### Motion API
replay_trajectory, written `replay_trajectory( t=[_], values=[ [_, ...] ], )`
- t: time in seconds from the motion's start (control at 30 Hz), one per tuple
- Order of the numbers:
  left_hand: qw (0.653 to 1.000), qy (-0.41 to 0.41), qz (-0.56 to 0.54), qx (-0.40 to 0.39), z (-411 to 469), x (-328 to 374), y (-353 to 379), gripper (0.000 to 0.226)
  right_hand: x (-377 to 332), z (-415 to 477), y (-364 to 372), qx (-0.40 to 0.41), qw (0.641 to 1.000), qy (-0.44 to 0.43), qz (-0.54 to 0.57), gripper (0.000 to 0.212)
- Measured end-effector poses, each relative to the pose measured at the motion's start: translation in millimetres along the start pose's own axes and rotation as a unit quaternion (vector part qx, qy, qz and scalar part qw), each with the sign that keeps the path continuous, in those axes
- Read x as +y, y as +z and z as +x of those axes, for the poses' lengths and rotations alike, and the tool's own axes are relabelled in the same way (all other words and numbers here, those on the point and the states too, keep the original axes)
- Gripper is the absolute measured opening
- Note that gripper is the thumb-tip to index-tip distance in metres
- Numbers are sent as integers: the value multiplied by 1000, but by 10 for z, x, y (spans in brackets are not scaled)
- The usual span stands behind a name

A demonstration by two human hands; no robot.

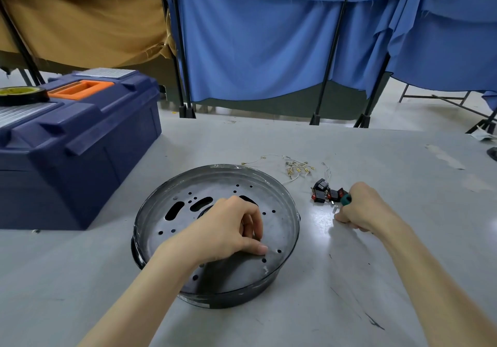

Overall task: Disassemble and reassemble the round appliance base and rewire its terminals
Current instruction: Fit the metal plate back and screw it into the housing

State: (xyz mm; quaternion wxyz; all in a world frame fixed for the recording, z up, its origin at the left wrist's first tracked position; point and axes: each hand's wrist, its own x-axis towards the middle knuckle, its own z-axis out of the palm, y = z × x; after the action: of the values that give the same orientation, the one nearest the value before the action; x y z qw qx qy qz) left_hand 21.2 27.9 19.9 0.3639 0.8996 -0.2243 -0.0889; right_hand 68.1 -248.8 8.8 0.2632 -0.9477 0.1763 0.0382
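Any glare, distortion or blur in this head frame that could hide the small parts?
Head view: glare on the table beside the right hand, which grips a green-handled tool, washes out the surface there; wide-angle bending bows the toolbox near the left edge; the wires look soft, with their terminals barely resolved.

Grey table [376,266] with round base [236,279], blue toolbox [80,158], loose terminal wires [295,170], black-and-red switches [324,193].

Left hand [226,228] on round dark perforated metal appliance base [236,274]: curled fingertips and thumb touch plate, anything pinched not discernible. Right hand [363,206] grips green-handled tool [346,199], fingers down on grey table [349,293]. Black-and-red rocker switches [321,191] just beyond right fingers; white wires with brass terminals [297,170] farther beyond.
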Motion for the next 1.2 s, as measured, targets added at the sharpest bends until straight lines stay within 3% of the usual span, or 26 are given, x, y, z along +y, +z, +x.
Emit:
replay_trajectory(
  t=[0.17,0.53,0.8,0.9,1.07,1.2],
  values=[
    [1000,-5,2,-2,3,4,8,24,117,36,-223,4,999,21,44,8],
    [1000,-14,8,0,-5,23,1,24,60,-18,-38,-43,997,-3,57,21],
    [1000,-14,11,-6,-40,52,-15,20,-26,-98,-88,-98,995,-23,15,12],
    [1000,-5,-9,8,-40,123,-55,10,-127,-243,-247,-120,986,-79,80,9],
    [976,63,-187,94,-17,327,-34,13,-558,-692,-330,-197,928,-244,202,11],
    [950,88,-250,167,-39,344,-20,12,-730,-870,-290,-217,900,-283,252,9]
  ],
)
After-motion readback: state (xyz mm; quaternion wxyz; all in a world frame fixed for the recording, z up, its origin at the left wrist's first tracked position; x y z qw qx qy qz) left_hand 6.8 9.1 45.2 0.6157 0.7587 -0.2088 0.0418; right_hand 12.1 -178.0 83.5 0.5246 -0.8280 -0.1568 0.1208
